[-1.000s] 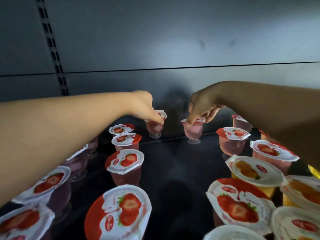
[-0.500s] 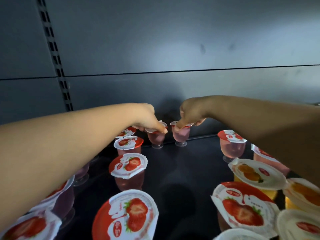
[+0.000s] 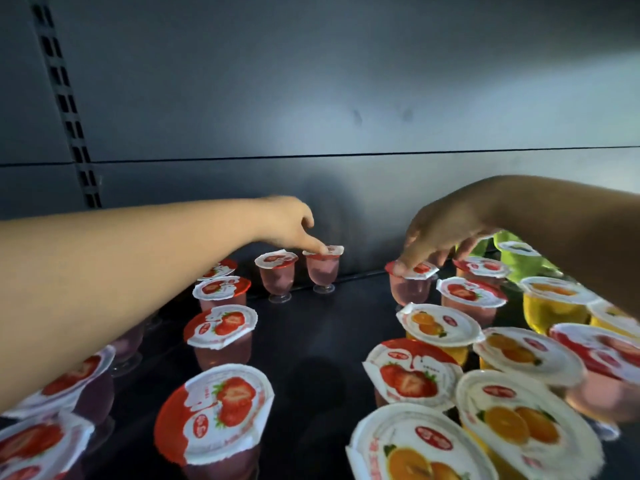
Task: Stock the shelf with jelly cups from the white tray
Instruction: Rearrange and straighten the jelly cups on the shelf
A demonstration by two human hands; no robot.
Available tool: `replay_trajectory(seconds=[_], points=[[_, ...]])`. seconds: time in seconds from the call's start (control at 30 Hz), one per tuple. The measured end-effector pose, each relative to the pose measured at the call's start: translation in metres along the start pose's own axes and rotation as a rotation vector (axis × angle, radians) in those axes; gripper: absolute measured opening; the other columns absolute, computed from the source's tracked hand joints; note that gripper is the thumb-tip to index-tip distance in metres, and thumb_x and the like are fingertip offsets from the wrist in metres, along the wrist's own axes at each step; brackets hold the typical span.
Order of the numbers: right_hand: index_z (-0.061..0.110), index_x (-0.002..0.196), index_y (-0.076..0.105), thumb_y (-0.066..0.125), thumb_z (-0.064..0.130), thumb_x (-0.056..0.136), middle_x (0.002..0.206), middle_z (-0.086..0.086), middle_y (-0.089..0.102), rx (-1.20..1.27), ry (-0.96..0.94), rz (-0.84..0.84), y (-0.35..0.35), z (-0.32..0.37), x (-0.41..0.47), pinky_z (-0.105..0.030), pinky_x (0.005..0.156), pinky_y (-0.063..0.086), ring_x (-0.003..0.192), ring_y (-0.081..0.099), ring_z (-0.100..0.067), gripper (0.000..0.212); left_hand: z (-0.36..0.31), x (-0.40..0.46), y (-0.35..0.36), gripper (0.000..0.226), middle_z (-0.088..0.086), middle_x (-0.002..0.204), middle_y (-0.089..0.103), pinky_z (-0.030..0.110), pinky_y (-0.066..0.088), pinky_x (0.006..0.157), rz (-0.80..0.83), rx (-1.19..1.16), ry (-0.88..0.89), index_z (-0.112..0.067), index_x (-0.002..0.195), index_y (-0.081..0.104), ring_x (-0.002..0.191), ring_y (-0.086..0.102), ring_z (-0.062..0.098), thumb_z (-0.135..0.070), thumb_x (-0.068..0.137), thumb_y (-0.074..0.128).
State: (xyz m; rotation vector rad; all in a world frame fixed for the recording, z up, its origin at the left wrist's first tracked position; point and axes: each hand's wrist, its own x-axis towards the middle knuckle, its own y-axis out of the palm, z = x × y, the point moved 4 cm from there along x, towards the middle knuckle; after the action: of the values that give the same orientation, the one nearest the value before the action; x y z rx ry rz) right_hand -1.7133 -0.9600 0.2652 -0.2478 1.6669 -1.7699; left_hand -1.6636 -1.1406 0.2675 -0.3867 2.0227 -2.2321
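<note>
Both hands have shifted since the earlier frames: then they worked side by side at the back of the shelf, each on a pink cup, and now the right hand (image 3: 438, 233) has swung away to the right while the left hand (image 3: 294, 228) stays at the back wall.

From the head view, the left hand's fingertips (image 3: 320, 249) press down on the foil lid of the rear strawberry cup (image 3: 323, 270), the other fingers loosely curled above it; the cup stands upright on the dark shelf (image 3: 311, 341), just beside a second stemmed cup (image 3: 277, 277). The right hand reaches down with its fingers spread and bent, fingertips (image 3: 401, 265) touching the lid edge of another strawberry cup (image 3: 410, 284) in the right-hand group. Whether it grips that cup or only steadies it, I cannot tell. Orange cups (image 3: 440, 325) and more strawberry cups crowd the foreground on both sides, leaving a bare lane down the middle. The white tray is not in view.

The risk, as I judge it, lies in the narrow stems: a sideways push as the left hand lets go could tip the rear cup into its neighbour. On the right, the cups sit so close that a trailing finger or forearm could catch a lid and topple one.
</note>
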Motion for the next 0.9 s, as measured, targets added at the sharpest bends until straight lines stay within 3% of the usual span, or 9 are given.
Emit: replay_trajectory(seconds=[0.1, 0.2, 0.23, 0.37, 0.53, 0.63, 0.8, 0.9], points=[[0.014, 0.118, 0.059, 0.062, 0.042, 0.084, 0.113, -0.003, 0.062, -0.062, -0.003, -0.037, 0.006, -0.006, -0.001, -0.029, 0.090, 0.046, 0.102, 0.059, -0.017, 0.043, -0.014, 0.007, 0.008, 0.062, -0.001, 0.131, 0.053, 0.026, 0.038, 0.091, 0.052, 0.081, 0.086, -0.020, 0.133, 0.047, 0.117, 0.049, 0.021, -0.051, 0.082, 0.061], [0.013, 0.119, 0.059, 0.061, 0.042, 0.085, 0.113, -0.004, 0.065, -0.086, -0.021, -0.110, 0.004, -0.009, 0.000, -0.025, 0.080, 0.045, 0.093, 0.058, -0.014, 0.045, -0.023, 0.018, 0.021, 0.039, -0.001, 0.097, 0.064, 0.027, 0.042, 0.074, 0.030, 0.089, 0.144, -0.020, 0.111, 0.065, 0.087, 0.053, 0.020, -0.044, 0.080, 0.065], [0.013, 0.117, 0.061, 0.061, 0.043, 0.084, 0.112, -0.003, 0.066, -0.081, -0.026, -0.113, 0.004, -0.010, 0.000, -0.025, 0.080, 0.044, 0.092, 0.059, -0.014, 0.044, -0.025, 0.021, 0.023, 0.034, -0.001, 0.093, 0.065, 0.027, 0.043, 0.072, 0.011, 0.073, 0.145, -0.021, 0.106, 0.068, 0.085, 0.054, 0.020, -0.042, 0.079, 0.066], [0.012, 0.112, 0.064, 0.062, 0.042, 0.084, 0.109, -0.004, 0.067, -0.039, -0.059, -0.134, 0.005, -0.014, 0.004, -0.024, 0.078, 0.049, 0.097, 0.062, -0.017, 0.041, -0.029, 0.028, 0.027, 0.033, 0.003, 0.102, 0.069, 0.034, 0.050, 0.080, -0.038, 0.036, 0.144, -0.022, 0.105, 0.070, 0.094, 0.059, 0.024, -0.041, 0.078, 0.068], [0.012, 0.098, 0.068, 0.060, 0.040, 0.086, 0.097, 0.000, 0.068, 0.049, -0.076, -0.214, 0.000, -0.026, -0.001, -0.018, 0.066, 0.045, 0.089, 0.061, -0.013, 0.031, -0.027, 0.026, 0.027, 0.041, 0.005, 0.108, 0.067, 0.033, 0.047, 0.081, -0.021, 0.051, 0.147, -0.019, 0.110, 0.066, 0.098, 0.058, 0.024, -0.046, 0.079, 0.066], [0.013, 0.093, 0.068, 0.063, 0.035, 0.085, 0.090, 0.004, 0.066, 0.094, -0.015, -0.308, -0.012, -0.049, -0.011, -0.018, 0.061, 0.042, 0.079, 0.057, -0.007, 0.023, -0.037, 0.018, 0.012, 0.064, 0.001, 0.131, 0.054, 0.026, 0.039, 0.092, -0.021, 0.018, 0.192, -0.020, 0.131, 0.050, 0.119, 0.049, 0.022, -0.051, 0.077, 0.066], [0.011, 0.111, 0.064, 0.067, 0.026, 0.083, 0.110, -0.003, 0.063, 0.185, 0.102, -0.243, -0.003, -0.076, -0.016, -0.029, 0.087, 0.047, 0.098, 0.056, -0.016, 0.032, -0.087, 0.002, -0.001, 0.071, -0.006, 0.147, 0.037, 0.018, 0.027, 0.094, 0.066, -0.085, 0.468, -0.031, 0.140, 0.037, 0.134, 0.032, 0.015, -0.044, 0.077, 0.068], [0.009, 0.115, 0.062, 0.066, 0.030, 0.083, 0.110, -0.005, 0.062, 0.171, 0.134, -0.266, 0.002, -0.077, -0.013, -0.029, 0.086, 0.045, 0.099, 0.054, -0.020, 0.038, -0.110, 0.002, 0.004, 0.070, -0.007, 0.146, 0.038, 0.019, 0.026, 0.100, 0.156, -0.063, 0.560, -0.029, 0.140, 0.037, 0.134, 0.033, 0.013, -0.034, 0.079, 0.070]])
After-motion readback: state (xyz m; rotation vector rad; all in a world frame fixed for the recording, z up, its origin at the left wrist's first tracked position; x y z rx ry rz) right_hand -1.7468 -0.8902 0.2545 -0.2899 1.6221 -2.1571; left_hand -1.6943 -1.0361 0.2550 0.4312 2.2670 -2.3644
